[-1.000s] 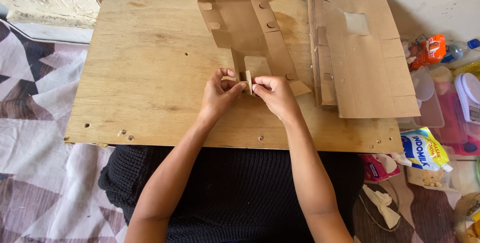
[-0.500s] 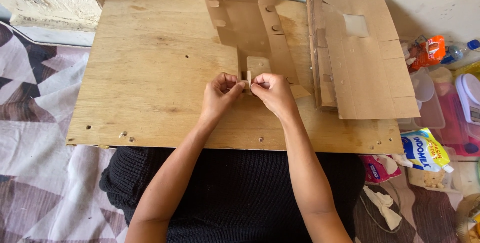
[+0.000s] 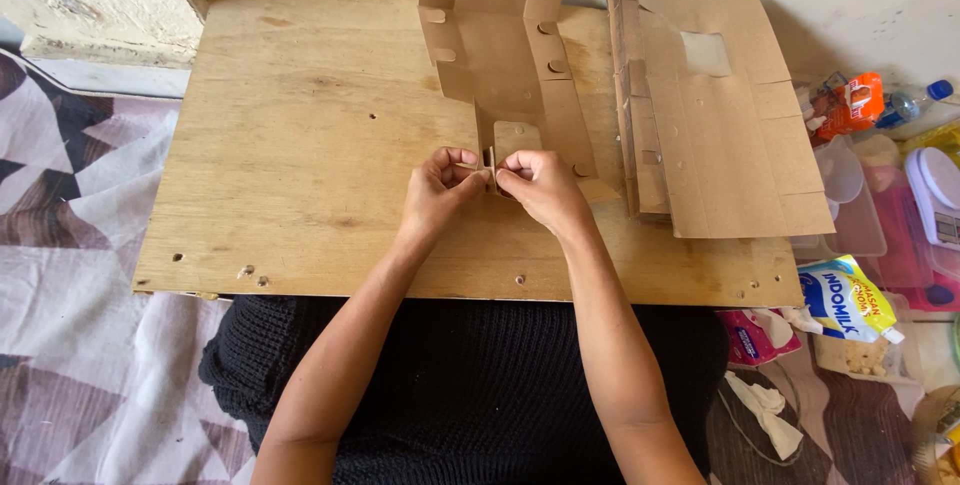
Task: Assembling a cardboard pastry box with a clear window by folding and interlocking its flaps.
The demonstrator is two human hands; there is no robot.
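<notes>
Both forearms bare, reaching fwd and converging at centre. Left hand (image 3: 440, 185) and right hand (image 3: 540, 185) knuckles up, fingers curled, thumb and fingertips pinched, tips nearly meeting. Wrists roughly straight.

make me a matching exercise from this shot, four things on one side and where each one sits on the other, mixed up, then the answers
Things:
1. cardboard cutout
2. stack of cardboard
3. plywood board
4. orange packet

Places:
A. on the person's lap, under everything else
B. off the board, at the right edge by the wall
C. pinched at its near flap by the left hand and right hand
D. flat on the right side of the board

Pairs: 1-C, 2-D, 3-A, 4-B
</notes>
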